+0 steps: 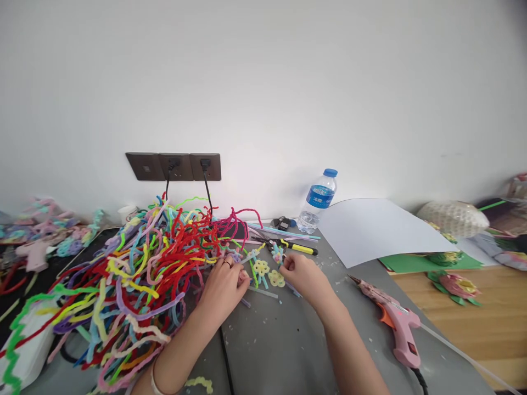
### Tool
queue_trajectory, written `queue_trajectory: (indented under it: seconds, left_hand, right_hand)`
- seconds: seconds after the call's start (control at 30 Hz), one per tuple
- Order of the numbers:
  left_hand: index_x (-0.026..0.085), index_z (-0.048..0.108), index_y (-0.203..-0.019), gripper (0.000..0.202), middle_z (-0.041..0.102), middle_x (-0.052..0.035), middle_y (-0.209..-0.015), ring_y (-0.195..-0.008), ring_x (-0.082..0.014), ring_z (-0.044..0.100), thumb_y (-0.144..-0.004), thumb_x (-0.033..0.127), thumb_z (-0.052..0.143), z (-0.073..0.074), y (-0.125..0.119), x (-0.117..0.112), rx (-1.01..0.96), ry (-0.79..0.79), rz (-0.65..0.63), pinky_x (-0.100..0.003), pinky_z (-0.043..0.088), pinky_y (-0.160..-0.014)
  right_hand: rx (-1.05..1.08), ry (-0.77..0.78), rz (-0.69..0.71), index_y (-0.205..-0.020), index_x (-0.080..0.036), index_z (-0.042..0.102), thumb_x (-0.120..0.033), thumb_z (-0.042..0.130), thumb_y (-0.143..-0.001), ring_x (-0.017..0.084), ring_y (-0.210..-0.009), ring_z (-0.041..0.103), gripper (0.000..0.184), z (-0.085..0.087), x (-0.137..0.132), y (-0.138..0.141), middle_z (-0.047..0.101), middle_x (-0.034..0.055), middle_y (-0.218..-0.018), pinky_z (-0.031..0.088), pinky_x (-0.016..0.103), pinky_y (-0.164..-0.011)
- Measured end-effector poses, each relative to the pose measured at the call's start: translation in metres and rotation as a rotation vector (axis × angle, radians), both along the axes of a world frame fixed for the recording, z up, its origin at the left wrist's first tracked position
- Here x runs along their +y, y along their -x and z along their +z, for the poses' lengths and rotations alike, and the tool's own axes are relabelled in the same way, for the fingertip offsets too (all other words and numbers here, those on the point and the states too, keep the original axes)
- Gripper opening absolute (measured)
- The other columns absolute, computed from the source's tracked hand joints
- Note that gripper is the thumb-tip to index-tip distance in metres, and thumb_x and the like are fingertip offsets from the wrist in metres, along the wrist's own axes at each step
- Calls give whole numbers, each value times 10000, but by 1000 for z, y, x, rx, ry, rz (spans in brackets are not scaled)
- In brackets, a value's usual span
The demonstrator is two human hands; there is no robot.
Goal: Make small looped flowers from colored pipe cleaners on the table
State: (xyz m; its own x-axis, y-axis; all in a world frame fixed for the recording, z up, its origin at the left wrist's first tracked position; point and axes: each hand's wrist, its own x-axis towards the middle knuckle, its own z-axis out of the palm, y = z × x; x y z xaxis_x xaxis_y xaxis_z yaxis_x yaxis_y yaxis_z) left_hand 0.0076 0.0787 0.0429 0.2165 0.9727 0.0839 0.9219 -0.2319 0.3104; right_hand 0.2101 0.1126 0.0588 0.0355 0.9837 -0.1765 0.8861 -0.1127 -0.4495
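My left hand [225, 282], with a ring on one finger, is curled closed at the right edge of a heap of colourful pipe cleaners [164, 258]. A purple fuzzy piece [235, 255] shows just beyond its knuckles; what the fingers grip is hidden. My right hand [302, 272] is closed in a pinch, its fingertips beside a small light-blue and pink pipe-cleaner piece [277, 252]. I cannot make out what is pinched. Between the hands lie yellow pipe-cleaner flowers [261, 267] and a translucent glue stick [263, 292]. Pliers [298, 248] with yellow-and-black handles lie behind them.
A pink glue gun [395, 323] lies at right, its nozzle toward the middle. Behind stand a water bottle [317, 203] and white paper [370, 230]. A black cable [225, 356] crosses the grey table [284, 345]. Finished-looking fuzzy pieces [78, 236] sit far left.
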Motion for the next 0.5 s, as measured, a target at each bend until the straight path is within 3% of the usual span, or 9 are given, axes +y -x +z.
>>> queue_trajectory:
  seconds: [0.23, 0.37, 0.5]
  left_hand:
    - [147, 704, -999, 248, 671, -151, -1024, -1024, -332, 625, -904, 247, 498, 5, -5, 3, 18, 47, 28, -442, 478, -904]
    - [147, 714, -1006, 267, 684, -159, -1061, -1056, -351, 617, -910, 268, 496, 8, -8, 5, -15, 82, 35, -482, 455, -944]
    - [173, 732, -1010, 265, 700, -124, -1004, -1021, -322, 627, -903, 247, 502, 15, -11, 1, -140, 95, 13, -465, 442, -946]
  right_hand:
    - [236, -103, 21, -711, -230, 479, -269, 500, -805, 147, -569, 532, 104, 15, -13, -25, 617, -16, -664, 339, 245, -533]
    - [440, -207, 47, -714, -227, 476, -343, 522, -787, 149, -573, 486, 144, 26, -19, -33, 571, -15, -642, 339, 254, -530]
    - [515, -240, 43, -739, -223, 506, -384, 553, -821, 137, -555, 432, 186, 44, -27, -42, 559, -16, -638, 317, 247, -499]
